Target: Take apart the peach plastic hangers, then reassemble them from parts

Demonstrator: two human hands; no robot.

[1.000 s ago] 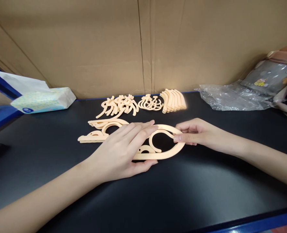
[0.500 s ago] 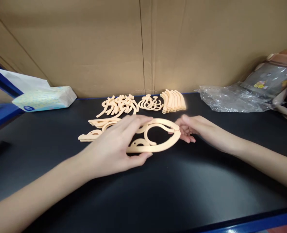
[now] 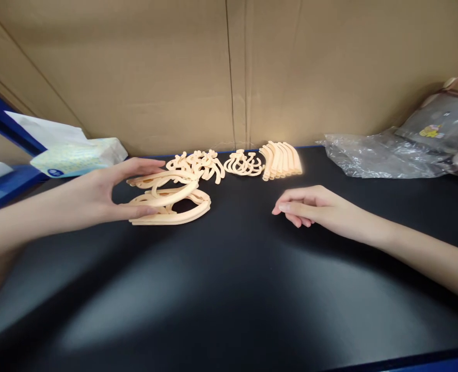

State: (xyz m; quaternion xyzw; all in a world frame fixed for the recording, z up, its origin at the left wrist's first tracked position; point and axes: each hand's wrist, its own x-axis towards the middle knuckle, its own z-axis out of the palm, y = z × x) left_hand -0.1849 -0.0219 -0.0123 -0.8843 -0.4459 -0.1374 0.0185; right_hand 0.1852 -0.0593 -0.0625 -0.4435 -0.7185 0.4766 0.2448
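My left hand (image 3: 108, 194) is open around the left end of a cream plastic folding hanger (image 3: 178, 194), its thumb and fingers apart on either side. This hanger is folded into a loop and lies over other folded hangers (image 3: 192, 214), stacked on the black table. A gap shows between my fingertips and its upper edge. My right hand (image 3: 310, 209) rests over the table at the right, loosely closed, thumb against the forefinger, with nothing visible in it. Behind them lie loose hanger pieces (image 3: 198, 163), a cluster of hooks (image 3: 242, 164) and a row of curved arms (image 3: 281, 161).
A tissue pack (image 3: 79, 157) stands at the back left. Crumpled clear plastic wrapping (image 3: 383, 155) and a see-through bag (image 3: 430, 121) lie at the back right. Brown cardboard (image 3: 155, 72) walls off the rear of the black table (image 3: 229, 289).
My left hand has carried the folded hanger leftward onto the stack and loosened its grip. My right hand has stayed at the right, its thumb now against the forefinger.
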